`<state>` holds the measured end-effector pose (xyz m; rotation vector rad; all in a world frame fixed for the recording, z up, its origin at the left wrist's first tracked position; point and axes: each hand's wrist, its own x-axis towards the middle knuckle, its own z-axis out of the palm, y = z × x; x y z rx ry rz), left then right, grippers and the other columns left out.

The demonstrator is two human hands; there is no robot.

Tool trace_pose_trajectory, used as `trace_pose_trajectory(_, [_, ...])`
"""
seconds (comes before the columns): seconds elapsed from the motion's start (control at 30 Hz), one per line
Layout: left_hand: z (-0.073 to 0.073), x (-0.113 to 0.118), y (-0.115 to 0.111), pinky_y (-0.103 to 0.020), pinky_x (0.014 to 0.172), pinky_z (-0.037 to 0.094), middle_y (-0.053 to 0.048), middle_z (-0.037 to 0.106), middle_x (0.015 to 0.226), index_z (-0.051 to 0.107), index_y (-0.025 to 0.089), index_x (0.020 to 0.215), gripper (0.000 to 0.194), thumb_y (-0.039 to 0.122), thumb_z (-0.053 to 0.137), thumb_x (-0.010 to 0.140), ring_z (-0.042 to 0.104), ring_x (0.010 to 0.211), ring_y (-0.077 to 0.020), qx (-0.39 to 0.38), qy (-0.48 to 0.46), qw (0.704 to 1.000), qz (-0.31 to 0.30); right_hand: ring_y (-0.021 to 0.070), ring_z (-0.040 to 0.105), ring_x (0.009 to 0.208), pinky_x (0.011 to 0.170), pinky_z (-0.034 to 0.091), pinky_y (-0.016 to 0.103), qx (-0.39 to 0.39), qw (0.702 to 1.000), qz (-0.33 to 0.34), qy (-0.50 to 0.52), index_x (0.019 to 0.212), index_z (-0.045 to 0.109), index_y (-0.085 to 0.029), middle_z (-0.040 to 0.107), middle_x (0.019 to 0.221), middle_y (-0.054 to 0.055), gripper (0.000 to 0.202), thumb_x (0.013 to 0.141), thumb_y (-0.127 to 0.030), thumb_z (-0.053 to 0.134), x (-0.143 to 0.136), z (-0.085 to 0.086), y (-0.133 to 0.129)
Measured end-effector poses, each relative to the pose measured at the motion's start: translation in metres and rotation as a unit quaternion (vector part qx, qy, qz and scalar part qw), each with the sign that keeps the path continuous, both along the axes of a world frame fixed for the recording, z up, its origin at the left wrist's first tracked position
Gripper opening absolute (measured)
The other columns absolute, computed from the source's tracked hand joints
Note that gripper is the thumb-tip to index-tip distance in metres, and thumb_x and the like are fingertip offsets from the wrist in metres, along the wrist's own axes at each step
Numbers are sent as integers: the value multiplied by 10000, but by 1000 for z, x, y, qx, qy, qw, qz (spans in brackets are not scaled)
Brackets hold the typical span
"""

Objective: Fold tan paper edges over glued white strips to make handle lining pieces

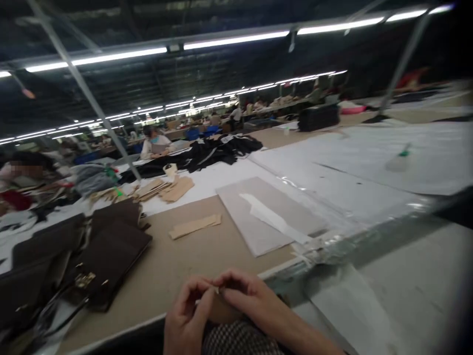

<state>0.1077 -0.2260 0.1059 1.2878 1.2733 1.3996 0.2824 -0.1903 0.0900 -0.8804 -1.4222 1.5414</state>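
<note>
At the bottom middle, over my lap and in front of the table edge, my left hand and my right hand meet with fingers pinched together. Between them they hold a small flat brown piece by its upper edge. Its material and full shape are hidden by my fingers and the blur. Beyond my hands, a strip of tan paper-like pieces lies on the brown tabletop. Dark brown bags with gold-coloured metal fittings lie to the left.
A grey-white board bears a white strip. Tan pieces and black fabric lie farther back. A bottle with a green tip stands at right. A slanted metal pole rises at left; co-workers sit beyond.
</note>
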Motion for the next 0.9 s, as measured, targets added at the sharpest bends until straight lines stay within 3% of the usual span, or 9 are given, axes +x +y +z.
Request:
trace_pose_trajectory(0.13, [1,2,3,-240,772,501,-75,699,965,696,162,873,299,438,780,793,632,889,-197,-73,-78,994,17,216,601,937,834,455,323,-1,1000,20,9,1086,687,-218,674,988,34,239,914,-380,656,-3,-5,-1])
trace_pose_trajectory(0.3, [-5,6,3,-249,835,507,-64,676,974,677,162,881,268,402,777,814,628,925,-188,-70,-123,990,26,228,579,1042,943,424,332,98,994,-2,-45,1046,671,-238,656,1054,26,164,924,-347,679,-13,1,-3])
trace_pose_trajectory(0.47, [-14,2,6,-257,839,523,-59,652,997,652,177,941,289,354,817,784,629,924,-175,-58,-151,987,18,193,584,830,761,438,283,68,996,-37,-42,880,698,-216,662,856,0,215,935,-420,661,-23,-7,0])
trace_pose_trajectory(0.6, [-13,-14,4,-255,782,522,-73,643,1025,644,200,1163,445,335,823,779,610,887,-171,-53,-69,996,-24,178,575,786,719,423,265,46,998,-24,-34,861,708,-220,664,815,-15,210,914,-423,690,-22,-11,1])
trace_pose_trajectory(0.73, [-3,-26,0,-258,825,497,-54,649,1102,716,246,1072,249,309,771,838,595,855,-148,6,79,995,-52,170,595,817,776,429,258,79,996,-2,-34,847,708,-231,680,843,-26,146,913,-360,698,-20,-8,2])
trace_pose_trajectory(0.9, [1,-34,0,-262,877,501,-45,656,1093,715,261,1026,114,232,682,921,629,992,-173,120,242,960,-69,160,590,816,768,427,250,105,993,5,-57,868,705,-236,670,858,-33,131,932,-350,691,-20,-11,0])
